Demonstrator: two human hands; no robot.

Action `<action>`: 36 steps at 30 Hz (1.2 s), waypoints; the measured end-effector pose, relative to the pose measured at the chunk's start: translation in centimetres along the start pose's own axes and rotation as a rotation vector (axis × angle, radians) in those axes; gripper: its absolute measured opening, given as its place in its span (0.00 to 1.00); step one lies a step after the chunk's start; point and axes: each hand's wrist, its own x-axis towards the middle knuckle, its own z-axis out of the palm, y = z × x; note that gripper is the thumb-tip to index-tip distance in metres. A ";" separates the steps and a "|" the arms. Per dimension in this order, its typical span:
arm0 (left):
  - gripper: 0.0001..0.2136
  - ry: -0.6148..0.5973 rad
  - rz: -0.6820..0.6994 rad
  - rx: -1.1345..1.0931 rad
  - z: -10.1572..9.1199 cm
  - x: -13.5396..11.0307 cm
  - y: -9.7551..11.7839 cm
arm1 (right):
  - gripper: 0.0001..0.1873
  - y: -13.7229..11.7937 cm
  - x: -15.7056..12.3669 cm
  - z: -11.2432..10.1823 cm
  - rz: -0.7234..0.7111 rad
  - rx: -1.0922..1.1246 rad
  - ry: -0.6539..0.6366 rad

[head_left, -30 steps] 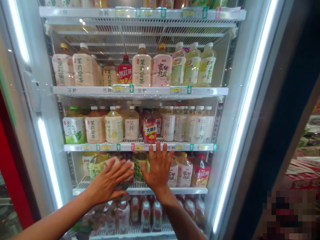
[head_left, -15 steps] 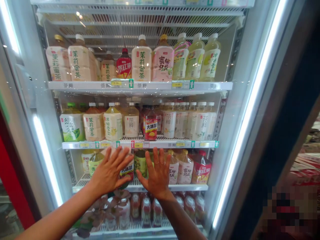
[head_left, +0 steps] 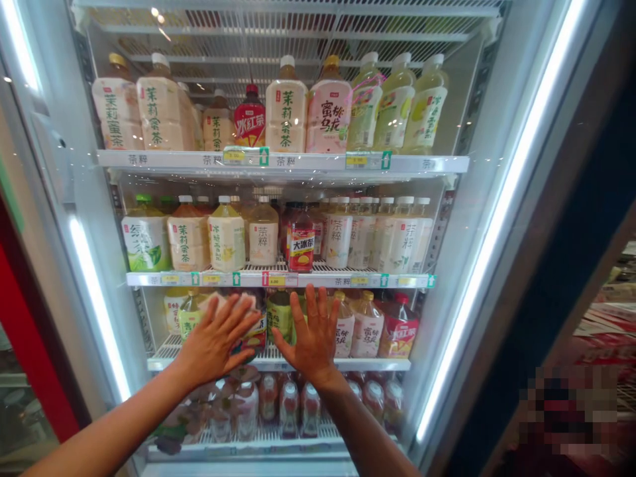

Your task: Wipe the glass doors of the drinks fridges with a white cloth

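Note:
In the head view, my left hand is spread flat against the glass door of a drinks fridge, in front of the third shelf from the top. A pale, pinkish-white cloth shows beneath its fingers, pressed toward the glass. To the right, my right hand also lies flat, fingers up and thumb out, with nothing seen in it. Behind the hands are a green-labelled bottle and a bottle with a pink-and-white label. My left hand partly hides a dark red tea bottle.
Bottled teas fill the shelves, including a red iced tea bottle on the second shelf. Upright light strips flank the door. Reflections, among them leaf-like shapes at lower left, lie on the glass. Goods are stacked at the far right.
The view has tilted a little, so the shelves sit slightly higher in the picture. My left hand and the cloth are slightly lower against the shelves; my right hand has barely moved.

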 end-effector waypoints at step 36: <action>0.41 0.055 -0.091 -0.067 -0.8 1.0 -0.7 | 0.47 -0.1 0.1 -0.2 0.014 0.003 0.021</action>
